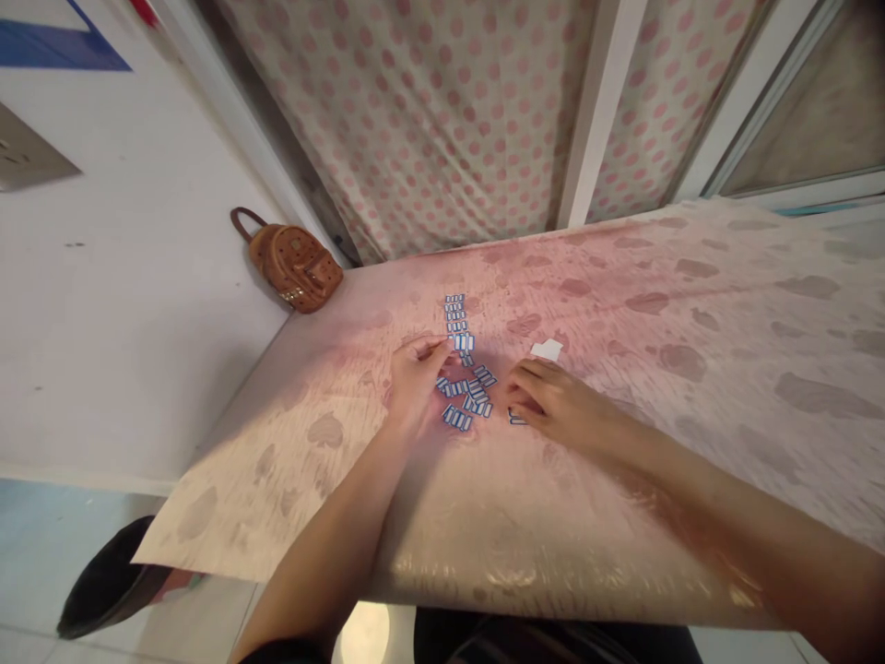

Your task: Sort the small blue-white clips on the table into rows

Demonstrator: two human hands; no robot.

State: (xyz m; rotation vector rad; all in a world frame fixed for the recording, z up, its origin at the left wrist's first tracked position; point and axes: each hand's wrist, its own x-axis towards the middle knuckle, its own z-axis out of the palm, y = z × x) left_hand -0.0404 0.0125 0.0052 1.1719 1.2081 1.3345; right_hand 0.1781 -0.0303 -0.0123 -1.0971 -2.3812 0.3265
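Head view, now pinching blue-bordered white card point(463, 342) in left hand point(415, 373), inside far edge of pink-patterned table point(456, 498), curling right hand point(549, 395), grip unclear

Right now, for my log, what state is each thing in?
Small blue-and-white rectangular card: pinched in left hand
Other cards: some in a column, others scattered, one partly hidden by right hand
White angular piece: lying by that hand
Small brown backpack: resting by wall
Pink-dotted cloth curtain: drawn
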